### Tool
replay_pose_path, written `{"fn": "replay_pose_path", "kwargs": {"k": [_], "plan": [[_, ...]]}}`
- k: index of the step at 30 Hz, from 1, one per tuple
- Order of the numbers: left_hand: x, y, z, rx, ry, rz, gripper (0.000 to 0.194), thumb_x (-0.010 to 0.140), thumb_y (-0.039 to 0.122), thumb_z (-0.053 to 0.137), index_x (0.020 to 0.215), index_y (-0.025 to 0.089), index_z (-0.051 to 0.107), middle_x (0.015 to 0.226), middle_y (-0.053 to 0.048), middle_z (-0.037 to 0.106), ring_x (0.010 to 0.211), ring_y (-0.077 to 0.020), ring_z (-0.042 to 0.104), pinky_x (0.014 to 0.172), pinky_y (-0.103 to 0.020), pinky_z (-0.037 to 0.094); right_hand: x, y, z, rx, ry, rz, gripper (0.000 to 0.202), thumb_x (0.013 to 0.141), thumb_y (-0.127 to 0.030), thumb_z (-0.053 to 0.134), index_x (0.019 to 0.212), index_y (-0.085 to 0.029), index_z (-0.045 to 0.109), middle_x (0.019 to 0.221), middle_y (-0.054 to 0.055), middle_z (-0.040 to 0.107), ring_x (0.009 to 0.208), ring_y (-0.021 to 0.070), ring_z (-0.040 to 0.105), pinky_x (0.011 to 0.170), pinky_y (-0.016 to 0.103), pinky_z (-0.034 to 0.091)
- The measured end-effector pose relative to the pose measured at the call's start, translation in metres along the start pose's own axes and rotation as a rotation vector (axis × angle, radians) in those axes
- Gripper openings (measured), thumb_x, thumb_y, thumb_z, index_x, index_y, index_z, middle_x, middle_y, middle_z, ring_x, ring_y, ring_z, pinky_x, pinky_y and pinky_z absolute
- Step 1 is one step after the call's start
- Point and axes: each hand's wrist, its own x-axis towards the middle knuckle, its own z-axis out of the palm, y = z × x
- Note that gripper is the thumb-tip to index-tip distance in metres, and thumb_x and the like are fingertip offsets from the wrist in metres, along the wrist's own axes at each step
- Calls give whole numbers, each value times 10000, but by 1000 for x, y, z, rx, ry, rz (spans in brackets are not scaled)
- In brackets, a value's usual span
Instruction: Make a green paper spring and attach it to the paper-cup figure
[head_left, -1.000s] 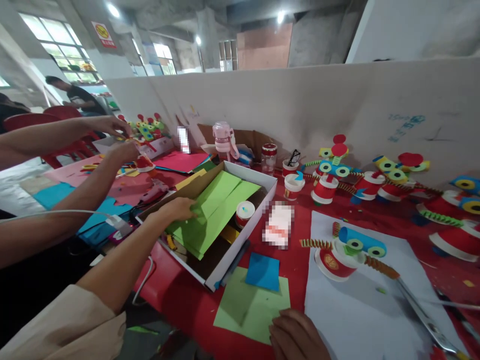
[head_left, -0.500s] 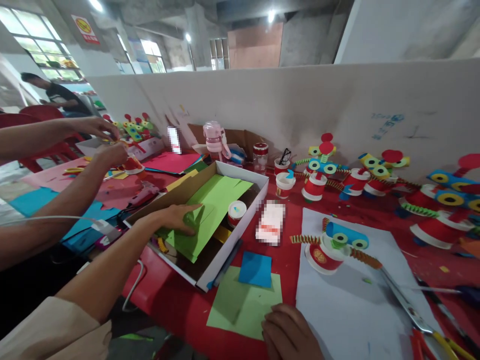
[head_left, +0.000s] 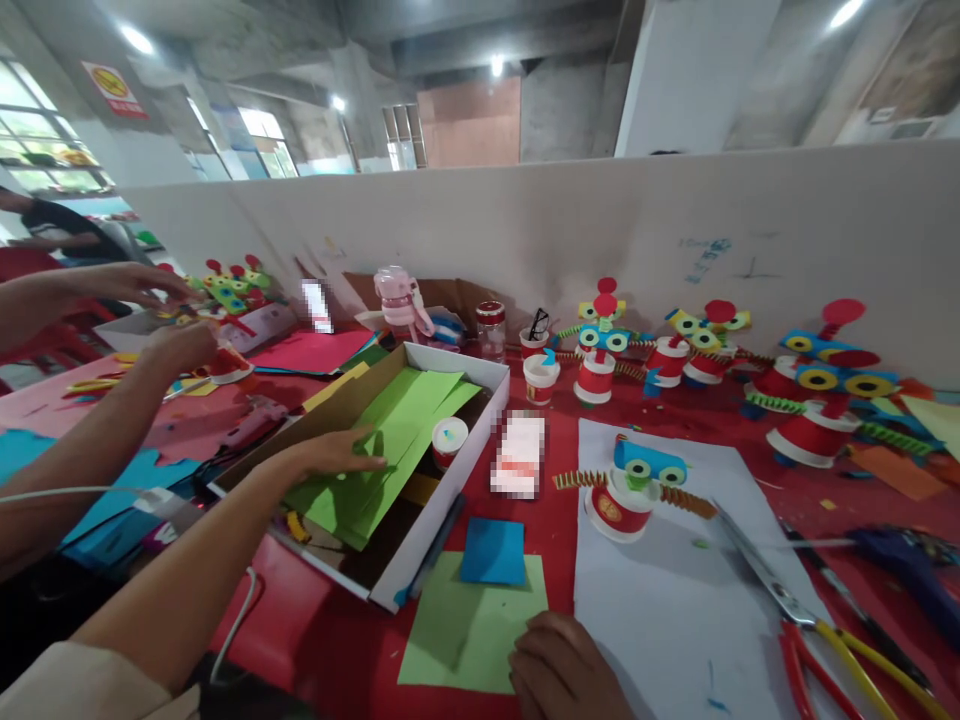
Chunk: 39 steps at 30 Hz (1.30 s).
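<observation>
My left hand [head_left: 334,458] reaches into a shallow white cardboard box [head_left: 442,530]. Its fingers are stretched out, resting on the long green paper sheets [head_left: 397,430] inside. Near the bottom edge, my right hand [head_left: 566,665] lies on the table with its fingers loosely bent, touching the corner of a light green paper sheet [head_left: 465,640]. On that sheet's upper part sits a small blue paper square [head_left: 493,551]. A paper-cup figure [head_left: 619,505] with a blue head and folded-paper arms stands on a white sheet [head_left: 652,620] to the right.
Large scissors [head_left: 780,590] and a glue gun [head_left: 900,560] lie at right. Several finished cup figures [head_left: 596,375] line the white partition [head_left: 450,220]. A co-worker's hands [head_left: 176,345] handle something at left. A phone [head_left: 519,455] and a jar [head_left: 491,330] are beyond the box.
The view has turned right, so the scene slides left. My left hand has drawn slightly back over the green sheets, which look more fanned out. My right hand keeps its place by the light green sheet.
</observation>
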Motion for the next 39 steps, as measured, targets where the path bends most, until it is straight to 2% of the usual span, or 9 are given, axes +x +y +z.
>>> {"fn": "replay_pose_path", "kwargs": {"k": [2, 4, 7, 10, 13, 16, 23, 30, 39], "plan": [[-6, 13, 2, -6, -116, 37, 817, 741, 541, 583, 1397, 85, 410, 1405, -197, 503, 1253, -269, 534, 1003, -340, 433, -1, 0, 1, 3, 0, 5, 230, 921, -103, 458, 790, -170, 635, 647, 23, 636, 689, 145, 591, 678, 219, 538], [-14, 26, 5, 49, -185, 94, 924, 719, 544, 599, 1455, 77, 291, 1511, -229, 329, 1391, -286, 346, 1090, -369, 337, -3, 0, 0, 13, -25, 21, 207, 907, -95, 471, 813, -167, 640, 665, 27, 640, 712, 152, 593, 683, 226, 542], [-22, 45, 15, 192, -161, 132, 1025, 651, 409, 675, 1482, 47, 195, 1551, -254, 213, 1450, -300, 166, 1132, -368, 265, -5, -1, -2, 37, -80, 50, 170, 889, -98, 498, 855, -163, 651, 715, 34, 659, 755, 164, 601, 725, 245, 550], [-28, 60, 22, 256, -50, 71, 834, 708, 220, 562, 1466, 54, 255, 1469, -252, 404, 1377, -293, 381, 1054, -371, 382, -6, -2, -4, 59, -100, 69, 167, 883, -99, 504, 855, -165, 655, 733, 35, 665, 763, 168, 601, 735, 248, 549], [-31, 69, 16, 316, 88, -103, 571, 768, 202, 450, 1329, 105, 491, 1195, -237, 646, 1104, -362, 628, 848, -455, 505, -6, -2, -4, 78, -112, 76, 174, 876, -85, 503, 866, -157, 660, 740, 41, 668, 767, 170, 598, 732, 251, 550], [-34, 67, -6, 344, 160, -195, 407, 797, 199, 386, 1101, 100, 639, 1059, -245, 684, 1002, -378, 664, 753, -438, 521, -6, -1, -3, 72, -114, 64, 173, 880, -87, 501, 862, -153, 660, 740, 43, 672, 769, 169, 602, 752, 256, 553], [-42, 45, -51, 352, 458, -499, 438, 815, 249, 387, 1199, 186, 590, 1061, -209, 683, 991, -381, 655, 728, -455, 511, -2, -1, -4, 51, -114, 45, 201, 922, -121, 477, 849, -159, 660, 710, 29, 680, 737, 157, 619, 737, 239, 554], [-45, 52, -48, 349, 493, -495, 443, 819, 232, 376, 1193, 173, 606, 1041, -221, 683, 979, -374, 653, 744, -460, 493, -1, 1, -5, 35, -124, 11, 203, 927, -119, 481, 829, -154, 655, 687, 23, 681, 702, 147, 620, 734, 238, 556], [-32, 48, -48, 291, 475, -336, 501, 845, 263, 389, 1321, 230, 541, 1168, -192, 663, 1076, -376, 614, 833, -497, 493, -1, -2, -9, 70, -201, 62, 202, 917, -110, 468, 895, -167, 660, 764, 49, 695, 779, 163, 644, 788, 262, 564]]}}
